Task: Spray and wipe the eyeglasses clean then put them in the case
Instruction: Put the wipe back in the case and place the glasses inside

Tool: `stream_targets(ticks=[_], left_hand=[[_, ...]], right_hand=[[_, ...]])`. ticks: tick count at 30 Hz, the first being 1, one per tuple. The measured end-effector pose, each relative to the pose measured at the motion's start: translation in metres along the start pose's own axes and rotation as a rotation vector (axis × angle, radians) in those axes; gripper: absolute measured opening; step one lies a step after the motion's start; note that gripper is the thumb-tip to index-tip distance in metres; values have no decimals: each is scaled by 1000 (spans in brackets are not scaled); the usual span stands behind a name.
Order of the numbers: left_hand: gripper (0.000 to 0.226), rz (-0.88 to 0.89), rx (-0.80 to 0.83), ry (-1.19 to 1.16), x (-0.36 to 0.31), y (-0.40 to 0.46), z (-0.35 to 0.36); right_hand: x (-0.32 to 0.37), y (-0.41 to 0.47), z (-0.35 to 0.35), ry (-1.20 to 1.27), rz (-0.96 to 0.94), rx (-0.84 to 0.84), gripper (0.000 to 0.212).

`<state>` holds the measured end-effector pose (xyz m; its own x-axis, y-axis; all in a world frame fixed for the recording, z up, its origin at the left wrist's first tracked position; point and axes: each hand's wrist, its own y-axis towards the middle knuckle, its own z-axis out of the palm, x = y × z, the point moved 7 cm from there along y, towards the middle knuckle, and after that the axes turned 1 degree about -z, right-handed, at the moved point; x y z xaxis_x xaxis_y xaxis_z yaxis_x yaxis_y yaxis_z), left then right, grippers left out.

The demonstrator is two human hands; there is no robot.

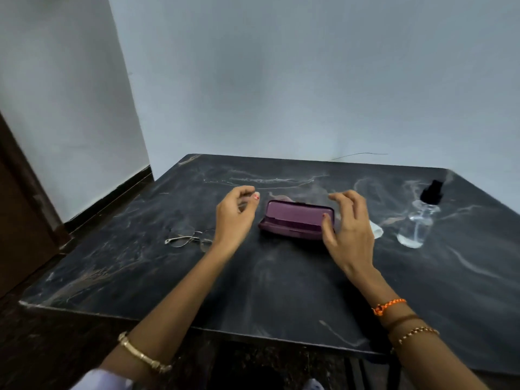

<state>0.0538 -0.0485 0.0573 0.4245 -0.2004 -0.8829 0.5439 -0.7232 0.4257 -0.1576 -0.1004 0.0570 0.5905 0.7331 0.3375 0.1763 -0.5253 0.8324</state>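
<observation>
Both the left hand (235,218) and right hand (347,223) hover loosely open and empty beside the open case (295,220), so the left forearm could sweep the glasses (190,240) lying near it on the tabletop (281,291).

no text, label, brand, number or sign can be read anywhere in the frame. the purple case (295,220) at the centre has plain surfaces, the clear spray bottle (422,220) at the right shows no printed label, and the dark marbled table (281,291) across the lower half carries only pale veins. the wall across the upper frame is bare.
</observation>
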Motion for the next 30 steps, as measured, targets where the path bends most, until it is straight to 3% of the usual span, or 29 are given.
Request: stream_targets(ticks=[4, 8, 12, 22, 30], left_hand=[[19, -15, 24, 81, -2, -6, 39], [23, 30, 38, 196, 5, -19, 51], [27, -11, 67, 164, 14, -19, 50], [27, 13, 99, 214, 4, -27, 48], [41, -5, 196, 409, 14, -28, 56]], right_hand=[[-32, -12, -8, 138, 232, 86, 29], [-35, -17, 1, 166, 330, 166, 26], [-42, -18, 6, 193, 432, 200, 29], [-38, -23, 1, 157, 443, 253, 39], [-35, -26, 3, 132, 433, 346, 43]])
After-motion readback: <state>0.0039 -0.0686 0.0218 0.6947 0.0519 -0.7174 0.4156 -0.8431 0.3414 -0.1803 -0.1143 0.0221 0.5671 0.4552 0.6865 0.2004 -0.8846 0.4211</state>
